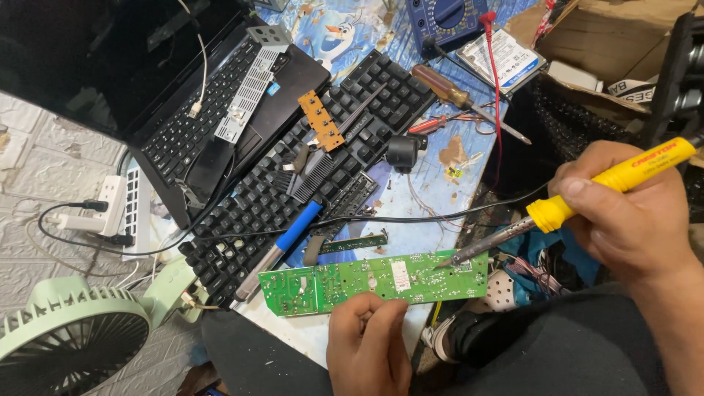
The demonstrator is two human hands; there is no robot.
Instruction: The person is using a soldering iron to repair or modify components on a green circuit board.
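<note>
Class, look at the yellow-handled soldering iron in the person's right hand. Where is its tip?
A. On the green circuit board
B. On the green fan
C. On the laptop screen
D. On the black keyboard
A: the right hand holds the soldering iron with its tip on the green circuit board, which the left hand steadies.

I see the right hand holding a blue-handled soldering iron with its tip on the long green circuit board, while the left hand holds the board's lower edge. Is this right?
Not quite. The head view shows the soldering iron in the right hand has a yellow handle, not blue. The rest holds: its tip is on the long green circuit board, and the left hand holds the board's lower edge.
</note>
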